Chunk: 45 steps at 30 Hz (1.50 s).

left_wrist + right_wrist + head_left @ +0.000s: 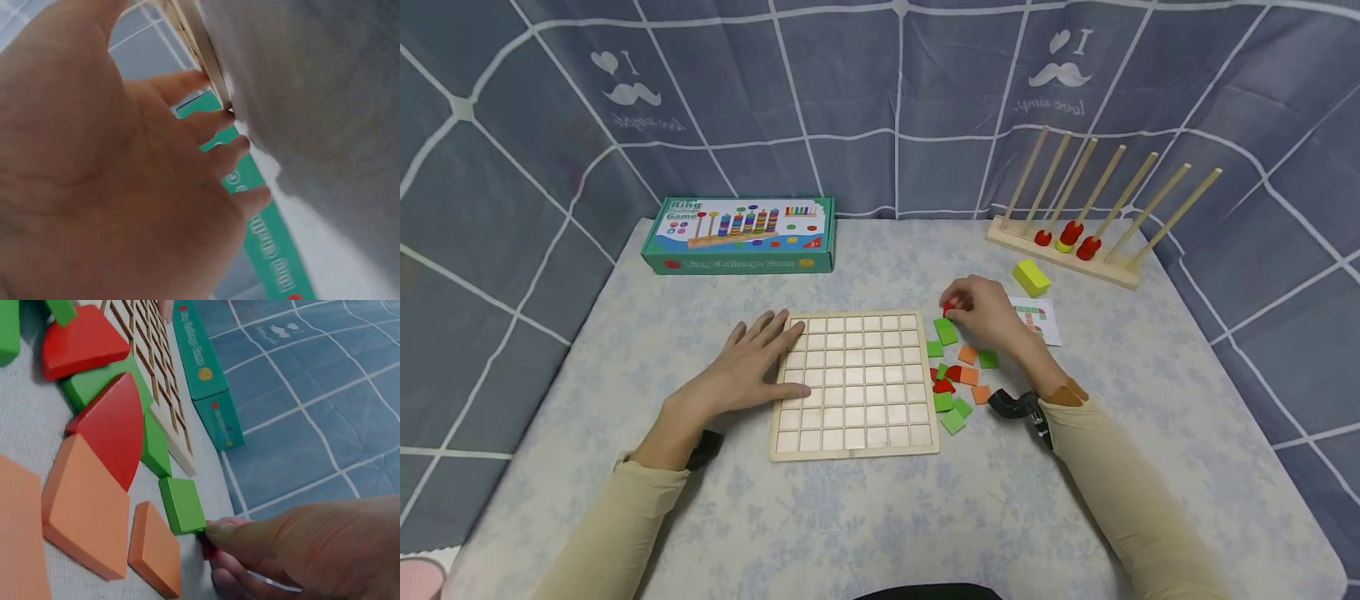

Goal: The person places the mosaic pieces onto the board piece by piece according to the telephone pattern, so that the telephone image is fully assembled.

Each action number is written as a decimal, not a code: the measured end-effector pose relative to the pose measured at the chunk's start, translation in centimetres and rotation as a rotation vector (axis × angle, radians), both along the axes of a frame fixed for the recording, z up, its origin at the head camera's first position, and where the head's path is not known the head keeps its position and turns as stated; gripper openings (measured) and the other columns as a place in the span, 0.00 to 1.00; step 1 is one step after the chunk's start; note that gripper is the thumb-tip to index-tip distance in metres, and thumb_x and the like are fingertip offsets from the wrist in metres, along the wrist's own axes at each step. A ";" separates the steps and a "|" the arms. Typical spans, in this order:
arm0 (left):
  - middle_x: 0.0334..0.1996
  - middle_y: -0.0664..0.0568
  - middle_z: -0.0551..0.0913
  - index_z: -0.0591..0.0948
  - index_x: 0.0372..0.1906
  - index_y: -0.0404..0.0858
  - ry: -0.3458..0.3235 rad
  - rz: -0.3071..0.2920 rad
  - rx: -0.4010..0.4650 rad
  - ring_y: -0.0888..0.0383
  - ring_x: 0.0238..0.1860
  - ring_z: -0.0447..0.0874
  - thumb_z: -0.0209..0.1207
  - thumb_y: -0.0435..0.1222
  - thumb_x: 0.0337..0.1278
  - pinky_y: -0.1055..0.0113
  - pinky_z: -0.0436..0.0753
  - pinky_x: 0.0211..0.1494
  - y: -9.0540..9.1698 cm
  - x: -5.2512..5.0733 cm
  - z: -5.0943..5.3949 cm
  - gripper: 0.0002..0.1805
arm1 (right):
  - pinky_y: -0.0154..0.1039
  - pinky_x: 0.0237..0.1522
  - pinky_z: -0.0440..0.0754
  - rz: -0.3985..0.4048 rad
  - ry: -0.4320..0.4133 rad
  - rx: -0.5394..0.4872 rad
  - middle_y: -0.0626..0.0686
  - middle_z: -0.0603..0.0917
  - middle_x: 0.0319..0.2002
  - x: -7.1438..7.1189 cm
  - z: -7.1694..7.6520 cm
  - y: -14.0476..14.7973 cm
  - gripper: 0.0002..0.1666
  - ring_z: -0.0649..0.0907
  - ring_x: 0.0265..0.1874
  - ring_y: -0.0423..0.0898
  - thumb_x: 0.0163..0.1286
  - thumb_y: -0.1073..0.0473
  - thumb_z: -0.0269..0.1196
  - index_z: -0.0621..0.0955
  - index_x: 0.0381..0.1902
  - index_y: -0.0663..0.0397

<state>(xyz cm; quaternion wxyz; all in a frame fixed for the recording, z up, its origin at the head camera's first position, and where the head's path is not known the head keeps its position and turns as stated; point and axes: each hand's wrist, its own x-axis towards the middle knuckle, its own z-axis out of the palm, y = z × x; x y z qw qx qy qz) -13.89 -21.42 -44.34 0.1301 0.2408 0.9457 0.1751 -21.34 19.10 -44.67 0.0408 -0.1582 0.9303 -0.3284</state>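
A wooden grid board (853,455) of pale square cells lies flat in the middle of the table. My left hand (741,367) rests at its left side with fingers spread, thumb and index finger over the edge; the left wrist view shows the palm (112,169) and the board's edge. Past the board's upper right corner, my right hand (988,312) pinches a small red piece (209,547) between thumb and fingers, mostly hidden by them. Just beside it lies a green square tile (945,332). More green squares, orange squares (981,394) and red rounded pieces (112,428) lie loosely below.
A green game box (737,265) stands at the back left. At the back right is a wooden peg rack (1060,255) with several upright rods and a few red and yellow rings. A yellow block (1032,277) and a patterned card (1051,325) lie near my right hand.
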 end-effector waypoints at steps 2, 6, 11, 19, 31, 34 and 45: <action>0.86 0.37 0.46 0.52 0.86 0.38 -0.004 -0.017 0.024 0.34 0.86 0.38 0.70 0.62 0.58 0.28 0.38 0.82 -0.4 -0.5 -0.2 0.62 | 0.49 0.49 0.84 -0.013 -0.016 -0.034 0.58 0.85 0.41 0.1 0.0 0.4 0.06 0.85 0.41 0.53 0.73 0.68 0.68 0.87 0.45 0.58; 0.86 0.38 0.48 0.54 0.86 0.38 -0.001 -0.035 0.067 0.34 0.86 0.38 0.75 0.60 0.53 0.29 0.38 0.82 -0.9 -1.2 -0.6 0.64 | 0.50 0.50 0.85 -0.005 -0.013 -0.060 0.56 0.88 0.40 0.0 0.2 1.0 0.04 0.86 0.41 0.52 0.73 0.68 0.68 0.86 0.44 0.57; 0.86 0.38 0.47 0.55 0.85 0.37 0.009 -0.029 0.064 0.34 0.86 0.37 0.75 0.62 0.53 0.30 0.37 0.83 -0.8 -1.1 -0.5 0.64 | 0.49 0.50 0.84 0.033 0.003 -0.100 0.55 0.89 0.40 -0.3 1.2 0.4 0.06 0.88 0.43 0.52 0.73 0.66 0.68 0.88 0.46 0.56; 0.85 0.36 0.50 0.57 0.83 0.31 0.019 -0.007 0.072 0.33 0.85 0.39 0.78 0.58 0.49 0.28 0.38 0.82 0.0 -1.0 0.4 0.65 | 0.45 0.45 0.81 0.092 -0.019 -0.171 0.54 0.89 0.41 0.0 4.1 -2.4 0.11 0.87 0.44 0.51 0.73 0.67 0.65 0.89 0.49 0.57; 0.86 0.38 0.48 0.56 0.84 0.34 0.016 -0.057 0.131 0.35 0.86 0.40 0.75 0.56 0.57 0.31 0.40 0.83 0.0 -1.2 -0.7 0.60 | 0.42 0.43 0.82 0.080 -0.104 -0.179 0.52 0.88 0.36 2.2 1.2 -5.6 0.06 0.85 0.39 0.48 0.73 0.65 0.69 0.90 0.45 0.57; 0.86 0.39 0.48 0.55 0.85 0.35 0.021 -0.069 0.133 0.35 0.86 0.40 0.74 0.56 0.58 0.31 0.40 0.83 -0.3 -1.2 -0.9 0.60 | 0.43 0.44 0.82 0.066 -0.089 -0.162 0.52 0.88 0.35 2.4 0.6 -6.0 0.04 0.85 0.37 0.47 0.73 0.64 0.70 0.90 0.43 0.55; 0.86 0.40 0.47 0.54 0.85 0.35 0.023 -0.069 0.118 0.36 0.86 0.39 0.73 0.56 0.59 0.31 0.40 0.83 -0.5 -1.1 -0.9 0.60 | 0.40 0.42 0.85 0.112 -0.032 -0.124 0.50 0.89 0.33 2.6 0.3 -6.9 0.04 0.86 0.34 0.44 0.71 0.63 0.73 0.89 0.41 0.56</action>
